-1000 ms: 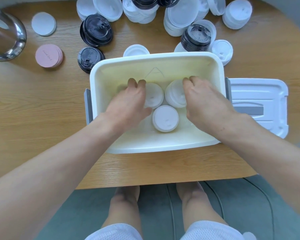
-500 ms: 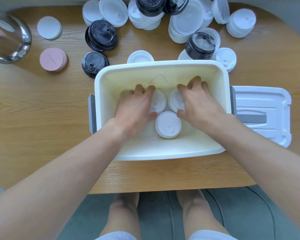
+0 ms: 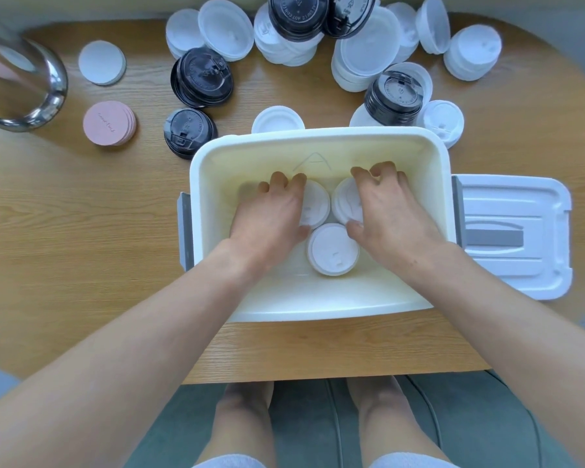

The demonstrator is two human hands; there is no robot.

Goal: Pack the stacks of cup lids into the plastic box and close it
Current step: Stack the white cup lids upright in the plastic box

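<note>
Head view: at centre frame, my left hand (image 3: 271, 217) and right hand (image 3: 387, 214) reach into the open white plastic box (image 3: 318, 298). Each curls its fingers around a white lid stack (image 3: 318, 206) on the box floor; a third stack (image 3: 333, 249) stands just below them. The box lid (image 3: 514, 231) lies at right, with loose lids (image 3: 368, 52) piled along the top.

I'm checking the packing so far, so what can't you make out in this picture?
Head view only:
- Left hand covers most of one white lid stack; its height is hidden.
- Right hand covers part of another stack.
- Top edge cuts off the black lids.
- Print on those lids is too small.
</note>
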